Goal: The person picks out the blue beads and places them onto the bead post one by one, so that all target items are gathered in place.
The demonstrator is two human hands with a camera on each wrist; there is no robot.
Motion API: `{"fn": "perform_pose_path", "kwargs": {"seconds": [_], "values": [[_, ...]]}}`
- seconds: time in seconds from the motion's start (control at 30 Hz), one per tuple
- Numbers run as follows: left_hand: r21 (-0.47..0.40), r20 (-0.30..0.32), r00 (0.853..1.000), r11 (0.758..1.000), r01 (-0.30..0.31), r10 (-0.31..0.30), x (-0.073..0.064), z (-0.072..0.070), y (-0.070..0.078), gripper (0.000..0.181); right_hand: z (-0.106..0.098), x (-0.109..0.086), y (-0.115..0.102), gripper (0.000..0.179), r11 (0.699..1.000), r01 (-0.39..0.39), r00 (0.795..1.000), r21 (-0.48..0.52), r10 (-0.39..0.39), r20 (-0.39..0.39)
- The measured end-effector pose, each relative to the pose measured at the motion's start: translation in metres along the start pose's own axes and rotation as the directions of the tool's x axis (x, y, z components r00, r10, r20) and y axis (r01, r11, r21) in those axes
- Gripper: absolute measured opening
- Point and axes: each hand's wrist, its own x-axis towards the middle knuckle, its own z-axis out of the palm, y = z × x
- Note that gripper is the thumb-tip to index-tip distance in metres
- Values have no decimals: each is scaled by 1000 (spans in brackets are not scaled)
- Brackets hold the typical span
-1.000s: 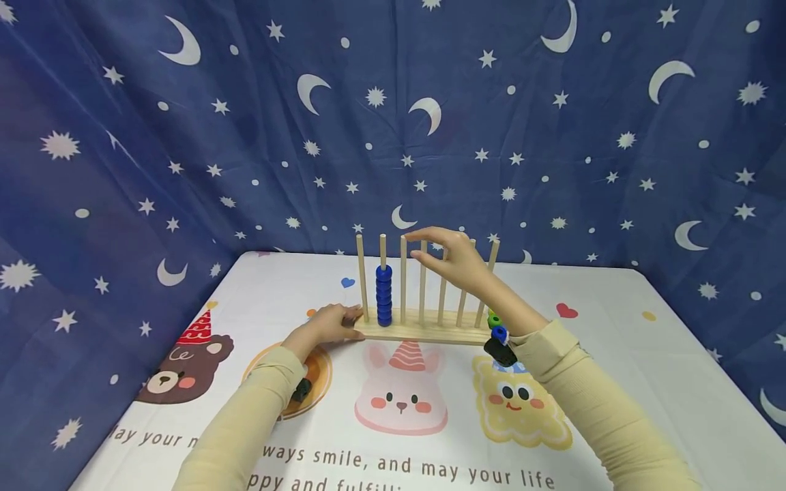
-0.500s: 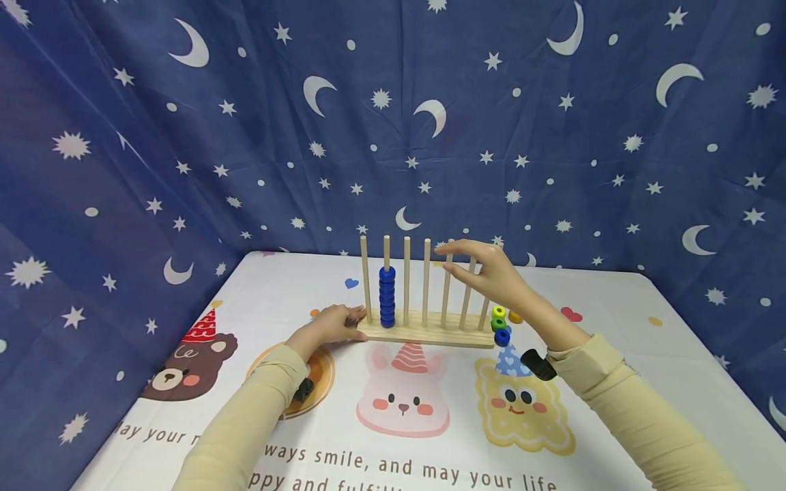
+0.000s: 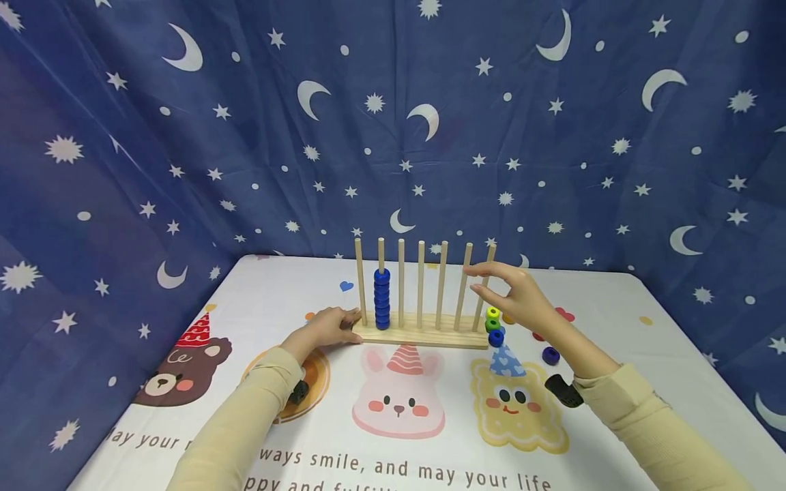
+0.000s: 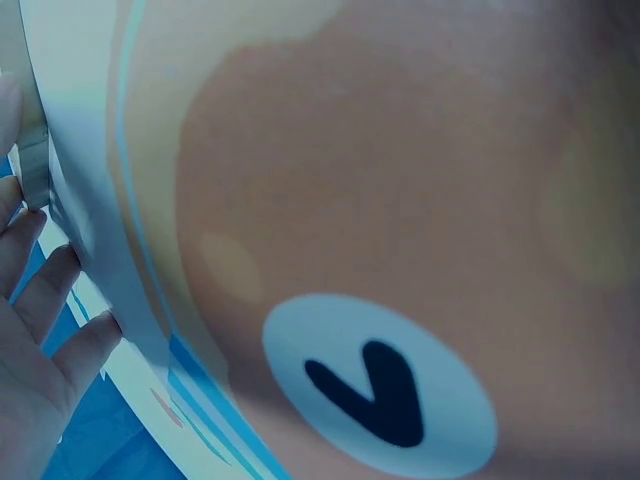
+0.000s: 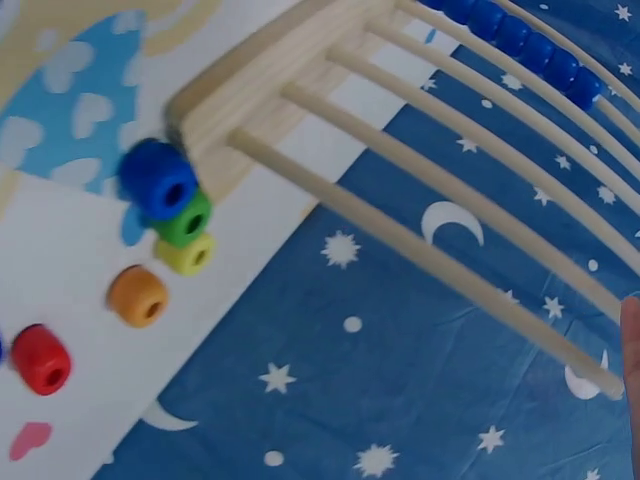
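Observation:
A wooden rack with several upright pegs has its base point(image 3: 424, 334) on the table. A stack of blue beads point(image 3: 382, 300) fills most of the second peg from the left; the other pegs are bare. My left hand point(image 3: 325, 329) grips the left end of the base, thumb at the front edge, fingers behind. Over at the rightmost pegs, near their tops, is my right hand point(image 3: 518, 294), thumb and forefinger apart with nothing between them. Only a fingertip point(image 5: 631, 340) of it shows in the right wrist view.
By the base's right end lie a blue bead point(image 3: 496, 338), a green bead point(image 3: 492, 325) and a yellow bead point(image 3: 492, 311). An orange bead point(image 5: 137, 297), a red bead point(image 5: 42, 360) and a purple bead point(image 3: 550, 355) lie farther right. A starry curtain point(image 3: 368, 123) hangs behind.
My right hand has moved right and down, from the third peg to the rightmost pegs, uncovering the loose beads. The left hand stays at the base, and the blue stack is unchanged.

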Motion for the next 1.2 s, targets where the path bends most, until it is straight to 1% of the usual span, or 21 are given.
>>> {"fn": "perform_pose_path", "kwargs": {"seconds": [0.17,0.23,0.4,0.5,0.63,0.77,0.9,0.97,1.03,1.17,1.2], "values": [[0,7,1000,1000,-9,9,0,0,0,58,-2,-16,5,35,1000,-16,1000,-4,16,-14],[-7,10,1000,1000,-1,1,-1,0,-1,58,-2,-21,7,34,999,-34,999,-10,34,-6],[-12,19,999,1000,29,-29,-4,-1,-1,58,1,-31,13,32,999,-24,1000,-29,24,5],[-12,19,999,999,35,-35,-4,-1,0,58,1,-38,17,33,997,-32,999,-72,32,0],[-19,13,999,999,35,-34,-2,-4,3,58,1,-49,23,33,991,-82,997,-110,83,3],[-15,11,999,999,33,-33,-1,-8,7,57,1,-59,29,32,986,-126,991,-110,130,24],[-20,11,1000,1000,23,-22,1,-8,8,58,1,-69,35,33,978,-161,985,-133,168,45],[-15,11,1000,1000,22,-22,1,-8,7,59,2,-73,39,33,972,-189,977,-137,200,70],[-12,11,999,999,32,-31,1,-8,7,60,4,-76,43,33,966,-223,965,-127,238,111],[-16,16,998,998,57,-57,1,-8,5,62,6,-80,52,33,946,-307,925,-105,322,201],[-17,14,998,998,55,-55,1,-7,5,62,6,-80,55,33,940,-327,914,-92,340,220]]}}
